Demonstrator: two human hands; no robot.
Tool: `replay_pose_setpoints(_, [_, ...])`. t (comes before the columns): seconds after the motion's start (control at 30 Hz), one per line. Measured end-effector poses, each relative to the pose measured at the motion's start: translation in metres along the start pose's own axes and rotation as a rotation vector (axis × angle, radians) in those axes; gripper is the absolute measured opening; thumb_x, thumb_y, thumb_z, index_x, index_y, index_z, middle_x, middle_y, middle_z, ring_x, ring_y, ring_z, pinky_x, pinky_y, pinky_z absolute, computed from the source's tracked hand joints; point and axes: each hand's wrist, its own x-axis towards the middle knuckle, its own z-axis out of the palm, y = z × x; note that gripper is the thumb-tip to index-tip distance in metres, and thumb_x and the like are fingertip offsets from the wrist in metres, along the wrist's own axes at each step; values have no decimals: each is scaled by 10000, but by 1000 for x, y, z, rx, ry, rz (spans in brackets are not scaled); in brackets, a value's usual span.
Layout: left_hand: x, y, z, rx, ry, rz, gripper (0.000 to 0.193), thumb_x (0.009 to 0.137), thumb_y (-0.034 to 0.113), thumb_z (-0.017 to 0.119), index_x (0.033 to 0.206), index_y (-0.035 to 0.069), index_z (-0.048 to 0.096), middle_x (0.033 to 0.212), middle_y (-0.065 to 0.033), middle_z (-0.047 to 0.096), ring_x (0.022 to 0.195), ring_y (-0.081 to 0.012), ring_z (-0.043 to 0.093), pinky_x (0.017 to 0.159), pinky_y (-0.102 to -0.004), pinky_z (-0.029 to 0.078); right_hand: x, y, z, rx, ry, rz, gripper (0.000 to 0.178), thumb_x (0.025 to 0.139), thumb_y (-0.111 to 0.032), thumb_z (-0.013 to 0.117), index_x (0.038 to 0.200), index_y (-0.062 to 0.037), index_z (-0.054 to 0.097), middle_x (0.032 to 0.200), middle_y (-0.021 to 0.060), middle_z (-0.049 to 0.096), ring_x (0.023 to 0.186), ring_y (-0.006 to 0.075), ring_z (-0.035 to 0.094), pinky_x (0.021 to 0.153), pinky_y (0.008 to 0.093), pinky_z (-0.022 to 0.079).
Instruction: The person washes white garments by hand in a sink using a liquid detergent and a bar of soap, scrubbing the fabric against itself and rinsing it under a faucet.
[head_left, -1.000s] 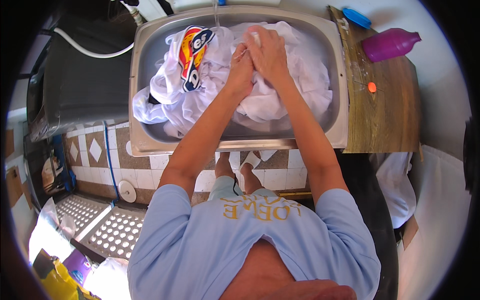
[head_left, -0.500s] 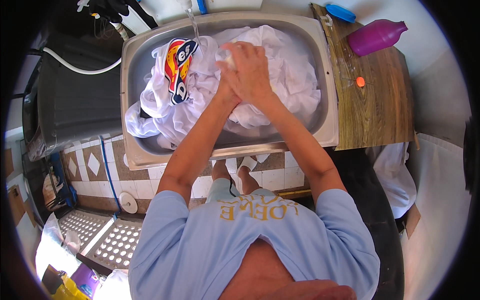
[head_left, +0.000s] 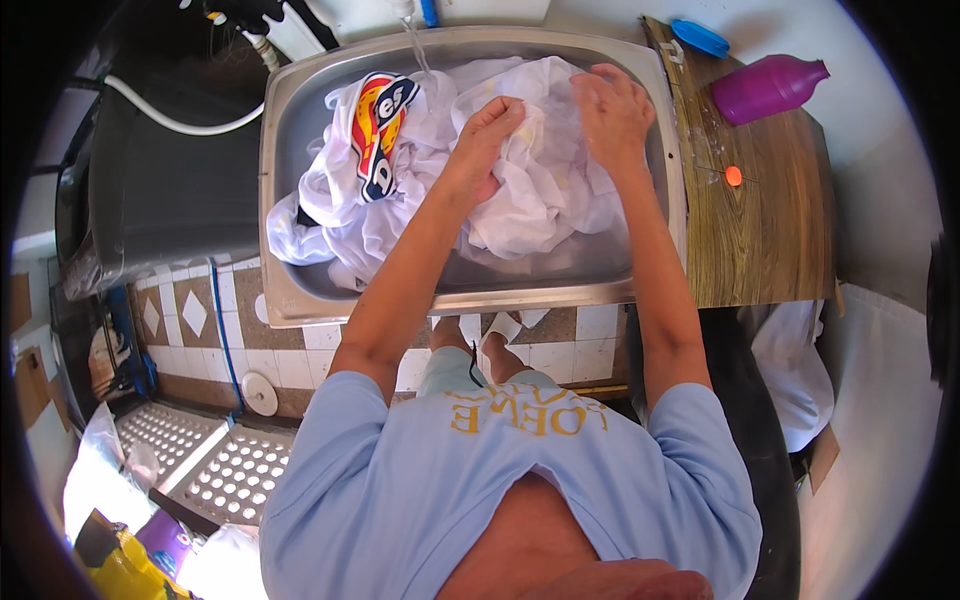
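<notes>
A pile of wet white cloth point(head_left: 520, 205) lies in a metal sink point(head_left: 450, 301), with a little water around it. My left hand point(head_left: 487, 145) is closed on a fold of it near the middle, thumb and fingers pinched together. Pale yellowish patches show on the cloth beside those fingers. Toward the sink's right side, my right hand point(head_left: 614, 118) is raised over the cloth, its fingers loosely bent and apart, slightly blurred. A colourful printed patch point(head_left: 380, 130) in red, yellow and navy shows on the pile's left part.
From a tap point(head_left: 402, 8) at the back, a thin stream of water falls into the sink. A wooden board point(head_left: 755, 225) on the right carries a purple bottle point(head_left: 770, 90), a blue oval object point(head_left: 700, 38) and an orange cap point(head_left: 733, 176). A white hose point(head_left: 175, 122) runs along the left.
My hands were pressed together over the cloth and are now apart. The right hand has moved to the right, while the left holds a fold. The view has shifted slightly.
</notes>
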Motion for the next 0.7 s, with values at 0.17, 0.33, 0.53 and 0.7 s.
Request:
replay_pose_setpoints(0.17, [-2, 14, 2, 91, -4, -6, 136, 906, 184, 557, 955, 67, 605, 862, 23, 614, 782, -58, 582, 700, -218, 484, -12, 8, 18, 718, -422, 198, 186, 823, -248, 593, 853, -76, 658, 971, 53, 609, 842, 224, 544, 766, 339, 397])
replay_pose_setpoints(0.33, [-3, 31, -16, 491, 6, 94, 144, 883, 194, 609, 902, 51, 614, 803, 26, 609, 735, -37, 547, 663, -187, 446, -12, 5, -5, 1076, -397, 332, 84, 801, -126, 641, 771, -50, 625, 804, -4, 605, 716, 110, 513, 680, 235, 405])
replay_pose_setpoints(0.53, [20, 27, -8, 625, 54, 374, 174, 843, 158, 662, 743, 61, 558, 683, 55, 535, 622, -22, 442, 565, -176, 361, -32, 2, 6, 1573, -246, 738, 91, 795, -63, 674, 795, -36, 587, 879, 26, 608, 776, 100, 555, 710, 259, 467])
replay_pose_setpoints(0.7, [40, 7, 14, 873, 244, 677, 206, 772, 101, 690, 620, 61, 558, 585, -2, 549, 552, -60, 490, 486, -223, 365, -29, -20, 34, 1821, -176, 1061, 223, 896, -250, 583, 983, -48, 550, 966, 58, 607, 859, 164, 598, 770, 310, 504])
